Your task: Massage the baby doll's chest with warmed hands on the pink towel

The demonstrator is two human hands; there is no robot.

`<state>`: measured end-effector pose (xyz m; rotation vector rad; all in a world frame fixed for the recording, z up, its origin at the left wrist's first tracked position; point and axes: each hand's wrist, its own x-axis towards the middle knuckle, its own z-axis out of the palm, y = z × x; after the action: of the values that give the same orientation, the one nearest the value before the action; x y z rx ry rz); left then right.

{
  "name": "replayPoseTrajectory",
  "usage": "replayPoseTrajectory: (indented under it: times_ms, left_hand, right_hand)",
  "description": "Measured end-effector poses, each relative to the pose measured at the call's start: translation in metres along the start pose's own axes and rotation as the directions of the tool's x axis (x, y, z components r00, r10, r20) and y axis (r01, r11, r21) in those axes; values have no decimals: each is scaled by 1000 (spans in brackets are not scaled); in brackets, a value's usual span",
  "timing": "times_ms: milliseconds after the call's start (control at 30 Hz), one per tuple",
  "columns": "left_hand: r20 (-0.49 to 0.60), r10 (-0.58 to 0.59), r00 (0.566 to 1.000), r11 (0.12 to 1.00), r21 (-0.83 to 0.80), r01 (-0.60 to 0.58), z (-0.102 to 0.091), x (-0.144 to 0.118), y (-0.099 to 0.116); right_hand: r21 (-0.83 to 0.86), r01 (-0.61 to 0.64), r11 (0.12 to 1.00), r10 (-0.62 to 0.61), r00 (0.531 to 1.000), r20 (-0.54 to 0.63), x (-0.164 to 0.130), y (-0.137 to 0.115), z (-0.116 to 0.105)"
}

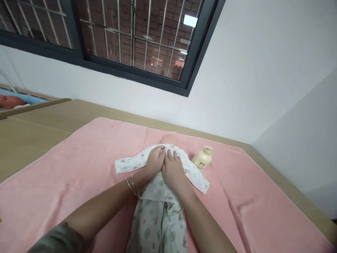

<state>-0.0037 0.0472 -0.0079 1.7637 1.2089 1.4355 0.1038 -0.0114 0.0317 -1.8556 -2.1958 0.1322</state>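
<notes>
A baby doll in a white printed long-sleeved top (158,181) and matching trousers (150,225) lies stretched out in front of me, arms spread to both sides. Just the bald crown of its head (169,139) shows beyond the collar. On the upper body of the top rests my left hand (156,160), two thin bangles at its wrist, fingers laid on the cloth. My right hand (173,170) lies flat beside it, touching it, fingers slightly spread. Neither hand holds anything that I can see. A pale yellow pump bottle (202,159) is by the doll's right-hand sleeve.
A pink blanket (86,154) with some creases covers much of the tan padded surface (34,128). Behind it rise a white wall (223,88) and a dark-framed barred window (131,75). At far left, a wooden-edged bed holds a reddish doll-like shape (10,101).
</notes>
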Motion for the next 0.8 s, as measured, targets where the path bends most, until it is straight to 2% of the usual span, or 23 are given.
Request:
replayPoseTrajectory:
  times_ms: [67, 133, 233, 300, 367, 467, 533, 600, 700, 800]
  left_hand:
    - [4, 7, 1000, 1000, -9, -7, 0, 0, 0]
    - [5, 18, 1000, 1000, -7, -18, 0, 0, 0]
    - [8, 23, 1000, 1000, 18, -23, 1, 0, 0]
    - [8, 20, 1000, 999, 27, -20, 1, -1, 1]
    - [9, 20, 1000, 999, 39, -21, 0, -1, 2]
    - [24, 39, 999, 997, 62, -40, -1, -3, 2]
    - [36, 60, 998, 995, 80, -63, -1, -3, 3]
    - [37, 84, 996, 990, 107, -87, 0, -3, 3]
    - [25, 88, 996, 987, 134, -91, 1, -4, 2]
    - [14, 61, 998, 990, 125, -62, 2, -4, 2]
  right_hand:
    - [73, 136, 988, -137, 991, 8, 3, 6, 0]
    - [133, 162, 978, -164, 987, -2, 10, 18, -2]
    - [130, 16, 991, -13, 1000, -22, 17, 30, -4]
    - [65, -100, 993, 103, 994, -37, 16, 26, -4]
    - [-3, -137, 991, 137, 990, -40, 11, 16, -1]
    - [-14, -22, 1000, 22, 999, -27, 4, 4, 4]
    - [37, 81, 996, -80, 996, -25, 6, 8, 4]
    - [103, 124, 987, -121, 992, -34, 12, 21, 3]
    - [154, 25, 988, -18, 999, -51, 21, 38, -1]
    - [85, -144, 986, 149, 987, -60, 21, 36, -2]
